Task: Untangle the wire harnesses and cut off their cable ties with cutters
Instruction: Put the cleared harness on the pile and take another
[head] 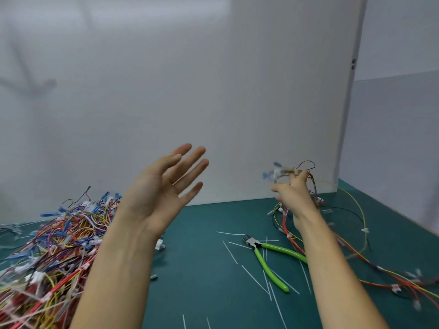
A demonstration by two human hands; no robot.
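Nearest me, snipped cable ties (255, 279) litter the table (213, 305) around the green-handled cutters (257, 245), which lie untouched. Left of the cutters sits the tangled pile of wire harnesses (52, 245). Beyond the cutters my right hand (291, 193) pinches one harness (283, 172) aloft, its wires trailing down to their right. My left hand (164, 188) is spread wide and empty, up and left of the cutters. I'd have it catch the dangling wires and tease the loops apart gently, without yanking.

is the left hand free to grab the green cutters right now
Probably yes. The left hand is open and empty, raised over the mat, and the cutters lie bare on the mat between the forearms with only cut ties around them. The right forearm hides one handle's tip.
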